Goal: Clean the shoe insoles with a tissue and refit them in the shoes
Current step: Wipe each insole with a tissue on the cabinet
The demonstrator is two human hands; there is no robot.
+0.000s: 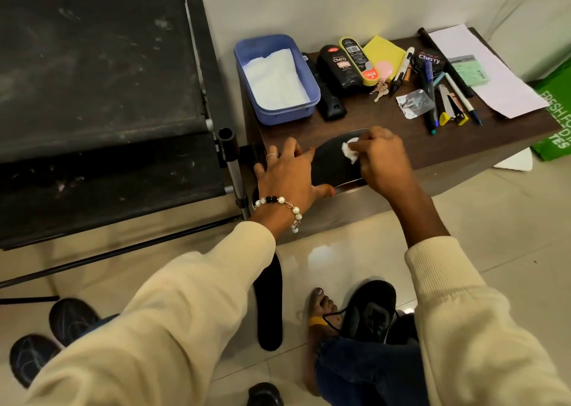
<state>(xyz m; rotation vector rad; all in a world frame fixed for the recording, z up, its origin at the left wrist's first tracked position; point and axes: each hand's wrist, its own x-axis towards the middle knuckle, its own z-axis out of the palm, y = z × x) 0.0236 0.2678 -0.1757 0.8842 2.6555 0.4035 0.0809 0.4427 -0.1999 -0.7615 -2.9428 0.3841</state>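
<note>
A plain off-white wall (pixel 309 1) backs a low dark brown wooden table (pixel 386 121). Glossy cream floor tiles (pixel 482 220) reflect pale light below. A dusty black fabric-shelved metal rack (pixel 102 103) stands just left of the table.

Counts by kind
Two insoles (pixel 335 161) (pixel 269 307), one tissue wad (pixel 350 151), one blue tub (pixel 275 78), two polish bottles (pixel 338 66) (pixel 358 61), one polish tin (pixel 429 59), two hands (pixel 287 174) (pixel 381 158).

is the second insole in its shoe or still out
Out: the second insole lies flat on the floor, beside the shoe.
</note>
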